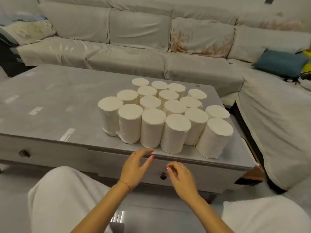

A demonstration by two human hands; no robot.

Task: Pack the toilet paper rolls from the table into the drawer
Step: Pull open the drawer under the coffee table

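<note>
White toilet paper rolls point(165, 111) stand upright in a tight cluster on the right half of the grey bench point(50, 101), touching or nearly touching one another, the nearest row close to the front edge. One roll at the near right point(214, 137) leans a little and sits slightly apart from the rest. Below that edge the drawer point(127, 167) is closed, its dark round knob point(163, 176) showing between the two hands. Left hand point(134, 167) hovers just in front of the bench edge, its grip open with fingers spread and curved, holding nothing. Right hand point(180, 177) hangs in front of the drawer face, just right of the knob, its grip loosely curled and empty, not touching the knob. A second knob point(24, 153) sits on the far left drawer front. White trouser legs point(55, 199) frame the lower view. Behind the bench runs a pale covered sofa point(134, 41), with a blue cushion point(280, 63) on its right section.
</note>
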